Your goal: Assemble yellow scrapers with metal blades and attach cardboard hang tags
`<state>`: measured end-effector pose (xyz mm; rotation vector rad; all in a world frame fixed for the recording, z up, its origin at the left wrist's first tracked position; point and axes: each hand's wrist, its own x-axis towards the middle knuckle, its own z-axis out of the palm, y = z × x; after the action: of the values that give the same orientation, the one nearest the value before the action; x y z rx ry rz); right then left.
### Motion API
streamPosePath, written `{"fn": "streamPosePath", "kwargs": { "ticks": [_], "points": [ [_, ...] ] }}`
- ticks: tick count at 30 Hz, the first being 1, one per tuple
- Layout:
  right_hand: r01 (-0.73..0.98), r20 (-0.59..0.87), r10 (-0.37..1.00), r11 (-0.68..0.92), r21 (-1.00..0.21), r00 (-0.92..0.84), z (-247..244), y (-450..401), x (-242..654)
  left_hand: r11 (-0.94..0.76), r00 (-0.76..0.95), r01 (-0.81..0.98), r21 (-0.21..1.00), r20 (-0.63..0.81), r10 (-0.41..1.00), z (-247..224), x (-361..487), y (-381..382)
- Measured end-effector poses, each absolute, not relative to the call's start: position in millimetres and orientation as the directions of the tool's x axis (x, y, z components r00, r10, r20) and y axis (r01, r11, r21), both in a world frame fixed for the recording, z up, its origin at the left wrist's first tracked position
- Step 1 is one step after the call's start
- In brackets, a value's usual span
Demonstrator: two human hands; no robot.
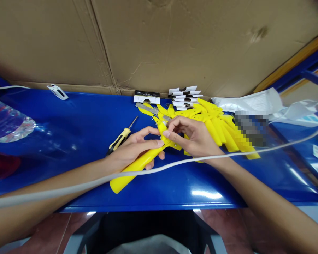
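Note:
My left hand (134, 148) is wrapped round a yellow plastic tool handle (135, 169), thumb on top and fingertips showing below it. The handle lies slantwise, its forked head pointing away from me. At that head my right hand (192, 135) is closed in a pinch, thumb and forefinger touching the yellow plastic; anything small between them is hidden. Just beyond the fingers lie a grey metal blade (147, 108) and some small screws, partly covered. A screwdriver (120, 140) with a cream and black grip rests beside my left hand.
Several yellow handles (229, 135) are heaped at right. Behind stand a black-and-white box (147, 97) and stacked small boxes (185, 96). A white cable (185, 161) crosses in front of my forearms. Plastic packets (250, 102) lie back right, a white part (57, 91) back left. Cardboard (159, 46) walls the rear.

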<state>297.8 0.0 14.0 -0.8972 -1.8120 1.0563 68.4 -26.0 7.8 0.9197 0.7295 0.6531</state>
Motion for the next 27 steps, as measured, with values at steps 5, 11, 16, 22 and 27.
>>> {"fn": "streamPosePath", "kwargs": {
  "ticks": [5, 11, 16, 22, 27],
  "points": [
    [0.156, 0.328, 0.838, 0.429, -0.890, -0.435, 11.5, 1.4, 300.0, 0.468, 0.585, -0.191, 0.863, -0.283, 0.760, 13.2, 70.1, -27.3],
    [0.163, 0.371, 0.810, 0.485, -0.859, -0.454, 17.2, -3.3, 298.7, 0.488, 0.573, -0.188, 0.852, -0.308, 0.759, 17.5, 70.4, -28.6],
    [0.171, 0.363, 0.826, 0.470, -0.866, -0.431, 18.5, -4.9, 297.2, 0.475, 0.578, -0.192, 0.859, -0.292, 0.762, 16.7, 70.5, -28.6],
    [0.059, 0.254, 0.900, 0.292, -0.954, -0.355, 15.6, -2.4, 296.0, 0.462, 0.576, -0.198, 0.864, -0.279, 0.768, 14.6, 70.5, -27.7],
    [-0.057, 0.135, 0.933, 0.123, -0.991, -0.334, 20.4, -1.0, 294.9, 0.448, 0.562, -0.159, 0.880, -0.293, 0.774, 17.2, 71.6, -28.5]
  ]
}}
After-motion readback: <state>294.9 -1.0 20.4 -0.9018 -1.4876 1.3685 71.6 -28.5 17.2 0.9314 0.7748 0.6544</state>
